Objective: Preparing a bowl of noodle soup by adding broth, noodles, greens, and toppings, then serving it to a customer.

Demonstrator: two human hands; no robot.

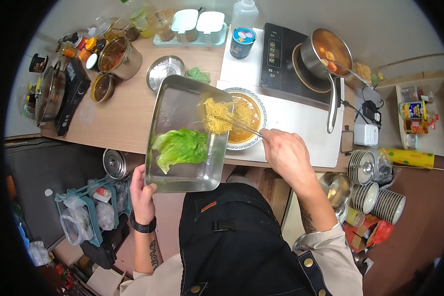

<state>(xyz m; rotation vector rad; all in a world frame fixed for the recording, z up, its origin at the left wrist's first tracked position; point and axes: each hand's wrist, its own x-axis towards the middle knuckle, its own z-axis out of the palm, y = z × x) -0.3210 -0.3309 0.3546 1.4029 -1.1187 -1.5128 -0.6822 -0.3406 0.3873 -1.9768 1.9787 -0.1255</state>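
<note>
My left hand grips the near left corner of a rectangular stainless steel tray, which is held over the counter's front edge. A green lettuce leaf lies in the tray. In my right hand are metal chopsticks, their tips in yellow noodles at the tray's right side. Partly behind the tray, a patterned bowl holds orange-brown soup and more noodles. Whether the two portions of noodles touch, I cannot tell.
An induction cooker bears a saucepan with its handle towards me. A blue can, a round metal lid and a green cloth are behind the tray. A steel pot of red sauce stands left; stacked bowls are at lower right.
</note>
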